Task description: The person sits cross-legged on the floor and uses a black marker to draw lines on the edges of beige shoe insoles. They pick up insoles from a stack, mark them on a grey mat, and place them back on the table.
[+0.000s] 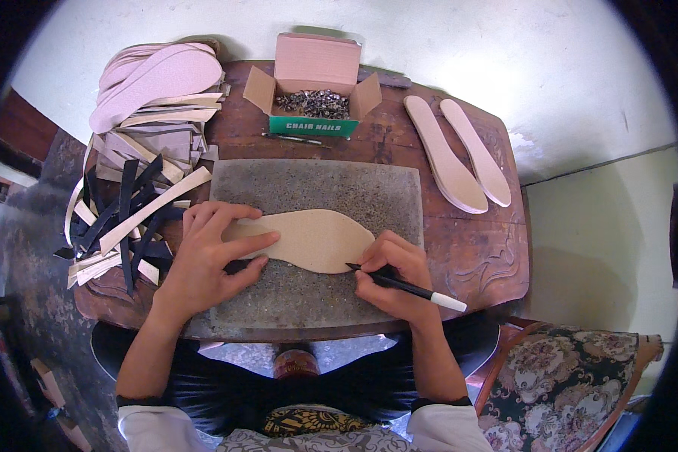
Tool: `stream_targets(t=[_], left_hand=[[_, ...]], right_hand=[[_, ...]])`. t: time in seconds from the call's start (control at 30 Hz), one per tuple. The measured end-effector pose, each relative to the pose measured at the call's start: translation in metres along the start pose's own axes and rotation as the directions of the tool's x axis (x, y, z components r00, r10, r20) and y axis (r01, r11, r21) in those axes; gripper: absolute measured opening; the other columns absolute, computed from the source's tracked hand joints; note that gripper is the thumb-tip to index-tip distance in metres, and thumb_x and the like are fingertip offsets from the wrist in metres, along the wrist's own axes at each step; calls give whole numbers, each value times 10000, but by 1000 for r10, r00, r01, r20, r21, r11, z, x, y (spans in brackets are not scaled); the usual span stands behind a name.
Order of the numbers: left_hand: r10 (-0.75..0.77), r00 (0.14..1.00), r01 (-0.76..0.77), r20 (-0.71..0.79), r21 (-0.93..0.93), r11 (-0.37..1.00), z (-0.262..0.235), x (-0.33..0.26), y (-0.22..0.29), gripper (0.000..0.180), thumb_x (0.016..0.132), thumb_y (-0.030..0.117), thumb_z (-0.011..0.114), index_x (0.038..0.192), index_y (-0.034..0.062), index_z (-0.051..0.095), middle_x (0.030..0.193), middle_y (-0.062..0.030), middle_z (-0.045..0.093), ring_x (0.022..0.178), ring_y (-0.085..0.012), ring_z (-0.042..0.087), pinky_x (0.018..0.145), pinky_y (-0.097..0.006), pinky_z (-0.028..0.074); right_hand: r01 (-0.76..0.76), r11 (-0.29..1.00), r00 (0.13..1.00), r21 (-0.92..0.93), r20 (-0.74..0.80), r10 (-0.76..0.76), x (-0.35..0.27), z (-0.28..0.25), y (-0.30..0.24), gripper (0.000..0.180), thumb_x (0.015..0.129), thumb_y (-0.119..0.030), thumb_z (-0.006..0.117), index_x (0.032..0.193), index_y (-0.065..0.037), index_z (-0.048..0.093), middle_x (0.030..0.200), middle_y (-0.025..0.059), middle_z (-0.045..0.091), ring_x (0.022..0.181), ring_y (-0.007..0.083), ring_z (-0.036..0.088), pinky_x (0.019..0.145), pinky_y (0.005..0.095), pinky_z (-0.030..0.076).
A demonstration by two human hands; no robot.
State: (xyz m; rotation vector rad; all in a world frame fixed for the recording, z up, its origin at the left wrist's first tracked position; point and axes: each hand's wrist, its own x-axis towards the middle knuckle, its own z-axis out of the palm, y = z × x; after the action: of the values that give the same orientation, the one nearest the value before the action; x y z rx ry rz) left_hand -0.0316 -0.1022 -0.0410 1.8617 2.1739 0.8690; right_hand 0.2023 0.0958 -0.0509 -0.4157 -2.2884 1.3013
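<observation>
Lap: your dark clothing fills the bottom of the view, with a floral-patterned chair cushion (561, 380) off to your right.
Right hand: your right hand (388, 275) is closed around a black pen with a white cap end (407, 285), gripped between the fingers and thumb, its tip touching the lower right edge of the insole.
Left hand: your left hand (215, 252) lies open and flat, fingers spread, pressing down on the heel end of the insole.
Insole: the tan insole-shaped piece (313, 239) lies flat on the slab, lengthwise left to right, with the broad rounded forepart toward your right hand and the narrower heel under your left. Its surface is plain, matte and pale tan, and its edge is smooth and curved.
Slab: a grey speckled work slab (324, 188) sits on the carved dark wooden table (474, 248), covering its near middle.
Left of the slab: a loose heap of black and cream strips (132, 218), and behind it a stack of pale pink insole cut-outs (158, 79).
Far middle: an open cardboard box of metal nails (313, 102), with a thin tool (294, 138) lying just in front of it.
Far right: two pale pink insoles (459, 154) lie side by side, touching.
</observation>
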Motion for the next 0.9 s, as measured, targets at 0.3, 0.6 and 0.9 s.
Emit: stream_targets(t=[0.3, 0.6, 0.9], left_hand=[[-3, 1000, 3, -2, 12, 1000, 1, 0, 1, 394, 749, 161, 824, 1140, 208, 799, 1294, -69, 632, 1195, -296, 545, 1061, -446, 360], [-10, 1000, 10, 3, 8, 1000, 1, 0, 1, 385, 757, 165, 822, 1138, 209, 800, 1299, -64, 629, 1204, -297, 538, 1070, -453, 353], [-17, 1000, 17, 4, 6, 1000, 0, 0, 2, 392, 749, 163, 826, 1137, 210, 800, 1301, -62, 627, 1203, -297, 540, 1074, -459, 349]], right_hand=[[-7, 1000, 1000, -7, 17, 7, 0, -1, 1, 192, 675, 33, 754, 754, -12, 585, 812, 115, 648, 722, 205, 664, 646, 303, 514], [8, 1000, 1000, 2, 9, -8, 0, 0, 1, 194, 673, 33, 754, 750, -13, 582, 810, 114, 649, 717, 207, 664, 636, 306, 511], [24, 1000, 1000, -3, 13, -24, 1, 0, 1, 192, 671, 26, 758, 753, -14, 589, 809, 115, 652, 721, 210, 667, 644, 310, 516]])
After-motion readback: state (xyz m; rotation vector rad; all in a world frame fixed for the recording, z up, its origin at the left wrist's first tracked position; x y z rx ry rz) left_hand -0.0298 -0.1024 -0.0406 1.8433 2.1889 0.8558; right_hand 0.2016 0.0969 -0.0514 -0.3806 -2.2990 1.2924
